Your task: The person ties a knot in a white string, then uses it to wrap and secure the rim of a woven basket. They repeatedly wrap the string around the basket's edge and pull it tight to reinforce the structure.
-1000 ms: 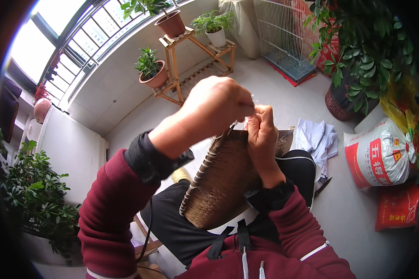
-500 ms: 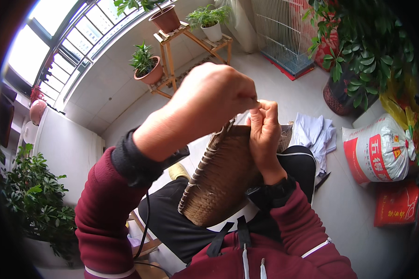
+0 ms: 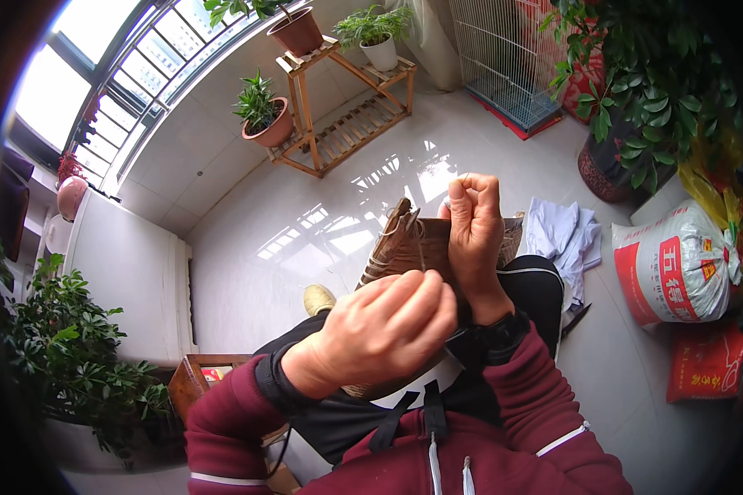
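A brown woven basket (image 3: pixel 434 245) rests tilted on my lap between my legs. Pale cord is wrapped round its edge (image 3: pixel 379 262), and a thin strand (image 3: pixel 421 246) runs from the top of that edge down to my left hand. My left hand (image 3: pixel 384 323) is closed in a pinch on the strand, in front of the basket, covering much of its lower part. At the basket's right side, my right hand (image 3: pixel 476 239) is held upright, thumb and fingers closed together. Whatever those fingertips hold is too small to make out.
White cloth (image 3: pixel 563 239) and a dark pointed blade (image 3: pixel 577 318) lie on the floor to the right, near a filled white-and-red sack (image 3: pixel 664 268) and a red box (image 3: pixel 706 360). A wooden plant stand (image 3: pixel 338 140) and wire cage (image 3: pixel 504 66) stand ahead. Leafy plants (image 3: pixel 74 346) are at left.
My left hand has come down and toward me, from beside my right fingertips to in front of the basket. My right hand has stayed nearly in place, and the basket's bound top edge now shows.
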The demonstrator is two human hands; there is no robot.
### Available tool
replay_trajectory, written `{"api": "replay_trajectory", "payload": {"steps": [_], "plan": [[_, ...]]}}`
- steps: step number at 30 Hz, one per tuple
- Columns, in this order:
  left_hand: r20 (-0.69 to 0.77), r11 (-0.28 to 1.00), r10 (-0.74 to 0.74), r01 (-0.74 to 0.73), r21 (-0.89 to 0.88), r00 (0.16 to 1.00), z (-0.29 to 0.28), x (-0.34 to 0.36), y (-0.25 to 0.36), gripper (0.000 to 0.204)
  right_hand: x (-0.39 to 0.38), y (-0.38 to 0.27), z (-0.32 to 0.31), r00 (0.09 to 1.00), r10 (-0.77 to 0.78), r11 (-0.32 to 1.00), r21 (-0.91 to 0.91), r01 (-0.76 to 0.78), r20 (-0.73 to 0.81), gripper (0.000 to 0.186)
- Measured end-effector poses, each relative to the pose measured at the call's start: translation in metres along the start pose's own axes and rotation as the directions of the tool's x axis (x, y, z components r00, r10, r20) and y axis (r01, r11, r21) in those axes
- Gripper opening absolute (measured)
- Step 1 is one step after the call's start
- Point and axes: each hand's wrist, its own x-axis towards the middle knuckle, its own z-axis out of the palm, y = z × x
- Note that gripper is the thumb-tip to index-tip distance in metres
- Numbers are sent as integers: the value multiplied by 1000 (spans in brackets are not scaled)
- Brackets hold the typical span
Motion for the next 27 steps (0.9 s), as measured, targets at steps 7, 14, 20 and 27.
{"api": "replay_trajectory", "payload": {"steps": [7, 14, 20, 27], "plan": [[-87, 873, -399, 350, -340, 913, 18, -46, 5, 21, -1, 1, 1, 998, 54, 998, 25, -55, 28, 10], [-161, 616, -744, 572, -542, 649, 2, -37, 19, 37, 1, 1, -1, 997, 57, 997, 42, -59, 48, 10], [-106, 798, -586, 551, -244, 803, 1, -6, -28, 42, 2, 1, -1, 996, 72, 997, 2, -73, 56, 9], [308, 968, -238, 200, 149, 921, -18, 40, -52, 13, 5, 7, -4, 992, 26, 997, 67, -34, 124, 10]]}}
